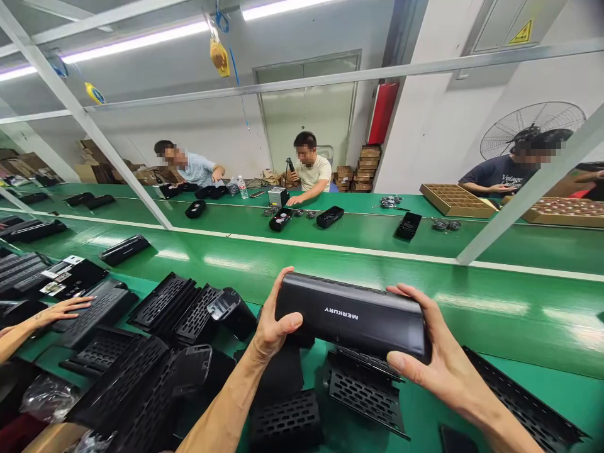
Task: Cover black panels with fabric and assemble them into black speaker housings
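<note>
Between both hands is a long black speaker housing (pixel 352 311), raised over the green bench, its "MERKURY" lettering upside down to me. My left hand (pixel 276 318) grips its left end, thumb on the near face. At the opposite end, my right hand (pixel 427 346) is closed round it, thumb along the lower edge. Below the housing lie a slotted black grille (pixel 365 393) and another grille piece (pixel 285 421). An open-ended black shell (pixel 231 311) rests just left of my left hand.
Many black grilles and shells (pixel 160 302) crowd the bench at left, where a co-worker's hand (pixel 70 308) touches one. A long slotted panel (pixel 523 396) lies at right. Beyond the green conveyor belt (pixel 330 251), several people sit at work. A slanted white post (pixel 514 195) stands at right.
</note>
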The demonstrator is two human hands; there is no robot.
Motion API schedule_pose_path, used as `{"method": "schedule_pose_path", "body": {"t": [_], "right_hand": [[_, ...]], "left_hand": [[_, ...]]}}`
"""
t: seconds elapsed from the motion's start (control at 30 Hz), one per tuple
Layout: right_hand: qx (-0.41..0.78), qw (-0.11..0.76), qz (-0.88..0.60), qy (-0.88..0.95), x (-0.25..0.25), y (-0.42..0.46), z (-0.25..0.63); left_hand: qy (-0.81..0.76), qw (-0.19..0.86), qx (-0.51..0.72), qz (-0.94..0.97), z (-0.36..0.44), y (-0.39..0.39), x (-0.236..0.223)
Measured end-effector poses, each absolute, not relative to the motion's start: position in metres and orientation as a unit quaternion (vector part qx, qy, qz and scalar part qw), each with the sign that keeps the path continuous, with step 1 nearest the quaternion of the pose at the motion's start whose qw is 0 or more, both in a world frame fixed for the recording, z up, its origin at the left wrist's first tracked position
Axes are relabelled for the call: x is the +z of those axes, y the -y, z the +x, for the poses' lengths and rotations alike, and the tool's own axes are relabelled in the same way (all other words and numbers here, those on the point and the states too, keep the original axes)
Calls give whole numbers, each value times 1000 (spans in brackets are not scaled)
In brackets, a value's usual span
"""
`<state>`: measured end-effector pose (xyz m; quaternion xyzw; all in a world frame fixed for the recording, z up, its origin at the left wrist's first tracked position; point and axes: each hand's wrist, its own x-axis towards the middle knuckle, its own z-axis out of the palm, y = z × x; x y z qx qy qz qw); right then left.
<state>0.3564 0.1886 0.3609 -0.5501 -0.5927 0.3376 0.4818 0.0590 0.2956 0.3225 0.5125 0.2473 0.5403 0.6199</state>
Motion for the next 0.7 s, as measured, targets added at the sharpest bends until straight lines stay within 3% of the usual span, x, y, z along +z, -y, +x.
{"method": "schedule_pose_path", "body": {"t": [0.13, 0.27, 0.33, 0.4, 0.47, 0.57, 0.63, 0.7], "right_hand": [[373, 573, -469, 559, 350, -194, 340], [304, 489, -524, 627, 329, -209, 311], [279, 477, -541, 633, 330, -213, 311], [221, 435, -562, 668, 338, -212, 321], [124, 332, -570, 741, 350, -210, 332], [-2, 202, -549, 811, 361, -210, 342], [-8, 186, -535, 824, 362, -208, 346], [20, 225, -544, 808, 359, -203, 354]], "left_hand": [[-191, 743, 556, 320, 90, -280, 294], [-142, 869, 400, 254, 121, -266, 258], [-176, 851, 383, 313, 118, -265, 256], [-224, 779, 452, 371, 104, -267, 268], [-225, 713, 497, 441, 87, -271, 288], [-265, 657, 438, 554, 76, -273, 308], [-302, 643, 421, 565, 78, -271, 308], [-304, 639, 454, 542, 81, -268, 303]]}}
